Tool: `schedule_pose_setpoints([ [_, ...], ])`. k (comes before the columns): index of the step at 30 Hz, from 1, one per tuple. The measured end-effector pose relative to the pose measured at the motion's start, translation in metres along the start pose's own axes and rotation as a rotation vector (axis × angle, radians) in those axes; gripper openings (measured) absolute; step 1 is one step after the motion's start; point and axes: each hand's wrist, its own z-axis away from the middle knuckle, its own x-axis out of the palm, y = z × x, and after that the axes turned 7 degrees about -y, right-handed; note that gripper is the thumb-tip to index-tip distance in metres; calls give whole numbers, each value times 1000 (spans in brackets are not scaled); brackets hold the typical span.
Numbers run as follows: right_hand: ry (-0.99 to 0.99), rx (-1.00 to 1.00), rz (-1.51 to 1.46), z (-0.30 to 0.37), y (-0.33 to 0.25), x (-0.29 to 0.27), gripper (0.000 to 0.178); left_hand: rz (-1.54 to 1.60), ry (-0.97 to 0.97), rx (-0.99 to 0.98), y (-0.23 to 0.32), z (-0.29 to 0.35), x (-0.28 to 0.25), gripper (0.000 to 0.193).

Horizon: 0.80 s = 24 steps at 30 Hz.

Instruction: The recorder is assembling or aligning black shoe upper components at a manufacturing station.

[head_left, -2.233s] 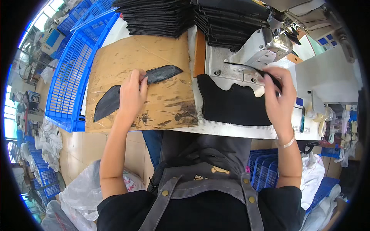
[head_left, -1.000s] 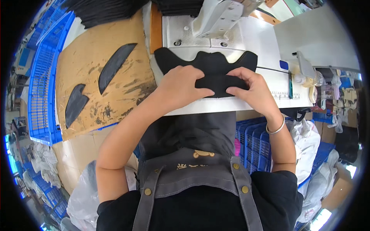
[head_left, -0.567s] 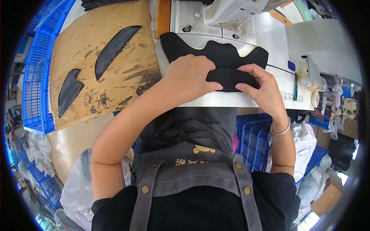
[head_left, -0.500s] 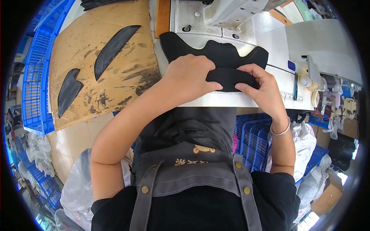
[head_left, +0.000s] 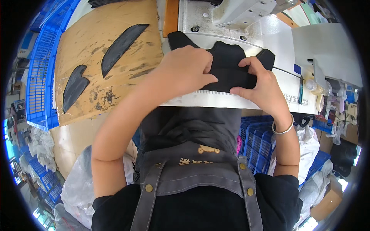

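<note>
A black shaped fabric piece (head_left: pixel 227 57) with a wavy far edge lies at the near edge of the white machine bed, a darker strip along its near side. My left hand (head_left: pixel 187 71) rests over its left part, fingers curled against the cloth and thumb stretched toward the middle. At the right end, my right hand (head_left: pixel 263 84) grips the piece between bent fingers and thumb. The palms hide both near corners. A white ruler strip (head_left: pixel 231 95) runs along the bed edge just below the fabric.
A sewing machine (head_left: pixel 239 15) stands beyond the fabric. Left is a stained cardboard sheet (head_left: pixel 131 50) with two dark cut pieces (head_left: pixel 123 48), beside a blue crate (head_left: pixel 42 69). A teal pen (head_left: pixel 300 90) and a small clear bottle (head_left: pixel 316 86) sit at right.
The near strip, earlier pinched up as a curved fold, now looks flatter against the piece. My left thumb has drawn back slightly, and the whole view has shifted a little.
</note>
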Motion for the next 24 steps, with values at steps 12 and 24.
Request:
schedule_pose_setpoints([
  [12,7,-25,-65,-2,5,3,57,50,-11,62,-12,0,-2,27],
  [24,7,8,-103,-5,3,7,58,79,12,66,-17,3,0,25],
])
